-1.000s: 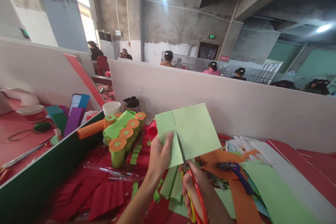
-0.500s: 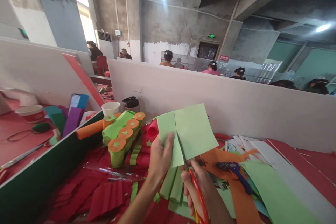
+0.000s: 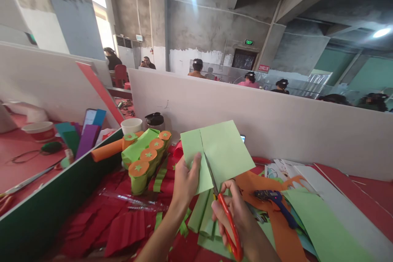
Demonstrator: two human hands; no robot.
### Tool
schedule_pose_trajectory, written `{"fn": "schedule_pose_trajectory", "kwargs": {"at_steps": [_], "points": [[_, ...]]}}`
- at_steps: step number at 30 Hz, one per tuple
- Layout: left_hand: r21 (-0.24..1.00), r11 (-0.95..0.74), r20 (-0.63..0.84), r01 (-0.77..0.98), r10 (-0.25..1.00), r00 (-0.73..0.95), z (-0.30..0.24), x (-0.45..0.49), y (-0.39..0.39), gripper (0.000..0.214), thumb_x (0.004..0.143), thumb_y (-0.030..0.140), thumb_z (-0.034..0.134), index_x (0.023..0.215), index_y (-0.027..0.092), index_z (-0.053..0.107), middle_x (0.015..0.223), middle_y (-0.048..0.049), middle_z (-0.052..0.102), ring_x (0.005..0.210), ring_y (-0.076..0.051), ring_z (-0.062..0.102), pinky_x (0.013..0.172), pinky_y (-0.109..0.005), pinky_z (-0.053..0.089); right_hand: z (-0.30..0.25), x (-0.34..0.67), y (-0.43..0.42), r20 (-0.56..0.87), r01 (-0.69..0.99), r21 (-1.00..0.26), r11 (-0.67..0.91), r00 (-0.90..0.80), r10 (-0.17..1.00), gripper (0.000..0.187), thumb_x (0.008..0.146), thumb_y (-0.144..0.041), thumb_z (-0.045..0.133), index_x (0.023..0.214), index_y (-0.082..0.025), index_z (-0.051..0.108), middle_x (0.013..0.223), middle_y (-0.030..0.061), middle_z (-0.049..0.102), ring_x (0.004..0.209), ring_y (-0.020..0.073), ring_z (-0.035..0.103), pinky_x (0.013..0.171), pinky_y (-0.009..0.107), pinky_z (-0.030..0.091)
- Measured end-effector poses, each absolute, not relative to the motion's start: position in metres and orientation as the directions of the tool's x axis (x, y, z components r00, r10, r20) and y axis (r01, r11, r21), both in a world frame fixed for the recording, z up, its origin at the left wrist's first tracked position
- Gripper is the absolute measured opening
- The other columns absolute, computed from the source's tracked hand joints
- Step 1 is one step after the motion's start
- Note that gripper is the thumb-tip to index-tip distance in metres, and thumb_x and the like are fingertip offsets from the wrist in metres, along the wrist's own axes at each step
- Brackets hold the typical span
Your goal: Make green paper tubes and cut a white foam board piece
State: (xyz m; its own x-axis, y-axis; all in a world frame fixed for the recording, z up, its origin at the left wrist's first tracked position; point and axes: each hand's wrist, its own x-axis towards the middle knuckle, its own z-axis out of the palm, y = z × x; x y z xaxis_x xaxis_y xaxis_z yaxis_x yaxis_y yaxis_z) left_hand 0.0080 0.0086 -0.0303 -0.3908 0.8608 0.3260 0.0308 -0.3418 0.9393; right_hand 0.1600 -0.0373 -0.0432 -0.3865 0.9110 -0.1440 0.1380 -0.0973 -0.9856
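Observation:
A light green sheet of paper point(image 3: 225, 145) is raised above the table, with a long slit running through its left part. My left hand point(image 3: 187, 176) pinches the narrower strip left of the slit, thumb on the near face. In my right hand point(image 3: 231, 208) are scissors point(image 3: 229, 221) with red handles, their dark blades lying along the slit in the paper. Below the hands lie light green paper rolls point(image 3: 201, 215). To the left stands a row of green rolls with orange star-marked tops point(image 3: 138, 168).
At right are a blue glue gun point(image 3: 278, 204), orange paper scraps point(image 3: 282, 229) and green sheets point(image 3: 319, 221). Red folded paper point(image 3: 125, 229) covers the left side. Behind stand a white cup point(image 3: 131, 126), a black-lidded bottle point(image 3: 154, 120) and a white partition point(image 3: 276, 131); people sit beyond it.
The paper has shifted slightly left in view. The scissor handles have spread wider and the fingers of my right hand have opened with them.

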Motion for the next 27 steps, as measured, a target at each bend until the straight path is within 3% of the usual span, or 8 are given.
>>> {"fn": "schedule_pose_trajectory", "kwargs": {"at_steps": [6, 12, 19, 27], "points": [[0.94, -0.341, 0.325, 0.029, 0.864, -0.385, -0.029, 0.008, 0.007, 0.031, 0.088, 0.043, 0.058, 0.092, 0.013, 0.067, 0.083, -0.0053, 0.072, 0.08, -0.022, 0.065, 0.069, -0.028, 0.052, -0.041, 0.165, -0.039, -0.071, 0.13, -0.991, -0.018, -0.419, 0.905, 0.058, 0.078, -0.065, 0.065, 0.099, -0.03, 0.025, 0.076, -0.0094, 0.053, 0.034, 0.0009, 0.04, 0.028, 0.01, 0.032], [0.937, -0.347, 0.331, 0.03, 0.861, -0.385, -0.029, 0.012, 0.004, 0.028, 0.089, 0.042, 0.058, 0.087, 0.014, 0.066, 0.078, -0.0024, 0.069, 0.072, -0.018, 0.061, 0.063, -0.024, 0.049, -0.046, 0.167, -0.042, -0.022, 0.199, -0.978, 0.068, -0.417, 0.909, 0.059, 0.077, -0.076, 0.055, 0.098, -0.03, 0.024, 0.067, -0.011, 0.05, 0.036, 0.0027, 0.039, 0.031, 0.012, 0.038], [0.937, -0.348, 0.333, 0.027, 0.87, -0.363, -0.028, 0.019, 0.002, 0.026, 0.089, 0.039, 0.058, 0.087, 0.014, 0.066, 0.069, 0.0003, 0.065, 0.066, -0.016, 0.058, 0.057, -0.021, 0.046, -0.053, 0.164, -0.041, 0.043, 0.204, -0.97, 0.132, -0.391, 0.919, 0.063, 0.076, -0.084, 0.043, 0.101, -0.03, 0.024, 0.064, -0.0107, 0.048, 0.035, 0.0046, 0.04, 0.03, 0.013, 0.036], [0.949, -0.314, 0.281, -0.035, 0.889, -0.362, -0.026, 0.021, 0.0, 0.028, 0.087, 0.041, 0.06, 0.086, 0.014, 0.066, 0.071, -0.0001, 0.066, 0.063, -0.014, 0.056, 0.056, -0.021, 0.045, -0.051, 0.163, -0.039, 0.066, 0.229, -0.961, 0.153, -0.349, 0.935, 0.069, 0.07, -0.087, 0.045, 0.1, -0.029, 0.027, 0.06, -0.0107, 0.046, 0.031, 0.0054, 0.038, 0.027, 0.014, 0.033]]}}
